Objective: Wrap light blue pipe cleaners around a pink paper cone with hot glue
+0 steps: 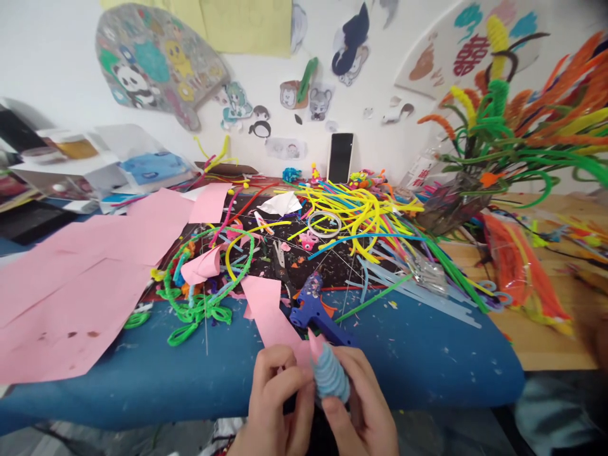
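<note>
At the bottom centre, my left hand [275, 399] and my right hand [363, 405] are close together in front of the blue table edge. Between them is a small coiled light-blue pipe-cleaner shape [330, 377]. My right hand's fingers wrap around it. My left hand pinches a strip of pink paper [270, 313] that runs up from the coil onto the table. A blue glue gun [316, 307] lies on the table just beyond my hands.
Large pink paper sheets [80, 278] cover the table's left. A green pipe-cleaner loop [199, 304], a yellow pipe-cleaner pile [361, 212], a tape roll [324, 223] and scissors [280, 263] litter the black mat. A phone [341, 157] leans on the wall. Orange and green pipe cleaners [522, 126] stand right.
</note>
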Available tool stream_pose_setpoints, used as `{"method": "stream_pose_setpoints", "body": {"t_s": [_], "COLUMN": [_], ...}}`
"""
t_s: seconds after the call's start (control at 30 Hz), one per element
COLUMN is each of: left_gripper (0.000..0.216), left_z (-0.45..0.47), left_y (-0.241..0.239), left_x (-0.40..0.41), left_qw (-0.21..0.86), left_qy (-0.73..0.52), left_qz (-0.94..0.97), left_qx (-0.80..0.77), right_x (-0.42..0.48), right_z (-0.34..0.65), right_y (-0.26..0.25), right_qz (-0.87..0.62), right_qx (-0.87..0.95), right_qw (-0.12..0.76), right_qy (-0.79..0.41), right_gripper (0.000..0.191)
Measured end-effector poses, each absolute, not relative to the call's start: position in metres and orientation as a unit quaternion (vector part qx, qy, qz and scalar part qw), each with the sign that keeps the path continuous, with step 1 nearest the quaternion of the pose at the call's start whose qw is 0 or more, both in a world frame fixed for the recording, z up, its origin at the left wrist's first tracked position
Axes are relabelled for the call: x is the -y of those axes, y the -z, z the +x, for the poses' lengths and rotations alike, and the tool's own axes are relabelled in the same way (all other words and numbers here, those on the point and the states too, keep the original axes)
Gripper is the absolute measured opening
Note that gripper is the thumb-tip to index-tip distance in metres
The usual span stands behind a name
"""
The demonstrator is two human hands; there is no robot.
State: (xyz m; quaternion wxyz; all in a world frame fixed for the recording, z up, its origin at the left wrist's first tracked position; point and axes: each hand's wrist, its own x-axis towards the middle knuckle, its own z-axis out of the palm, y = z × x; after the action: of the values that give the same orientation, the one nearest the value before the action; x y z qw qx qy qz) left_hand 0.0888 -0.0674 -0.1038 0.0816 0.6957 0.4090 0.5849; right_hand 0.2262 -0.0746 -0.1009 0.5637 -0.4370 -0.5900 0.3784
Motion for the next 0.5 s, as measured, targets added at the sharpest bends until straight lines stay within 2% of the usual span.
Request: {"method": "stream_pose_setpoints", "body": {"t_s": [0.2,0.37,0.5], "left_gripper": [0.019,0.029,0.032], "left_z": [0.095,0.094,0.094], "left_y": [0.099,0.098,0.090], "left_x": [0.067,0.067,0.069], "left_qw": [0.062,0.030,-0.022], "left_qy": [-0.623,-0.646,-0.621], "left_qz": [0.660,0.644,0.656], "left_qx": [-0.415,-0.410,-0.427], "right_x": [0.076,0.071,0.072], "right_z": [0.223,0.228,0.232], "right_y": [0.107,0.105,0.108], "right_qz": [-0.483,-0.461,-0.441], "right_qx": [0.624,0.657,0.656], "right_qw": [0.590,0.595,0.612], "right_qy": [-0.172,-0.039,0.020], "right_gripper": [0.036,0.050,0.045]}}
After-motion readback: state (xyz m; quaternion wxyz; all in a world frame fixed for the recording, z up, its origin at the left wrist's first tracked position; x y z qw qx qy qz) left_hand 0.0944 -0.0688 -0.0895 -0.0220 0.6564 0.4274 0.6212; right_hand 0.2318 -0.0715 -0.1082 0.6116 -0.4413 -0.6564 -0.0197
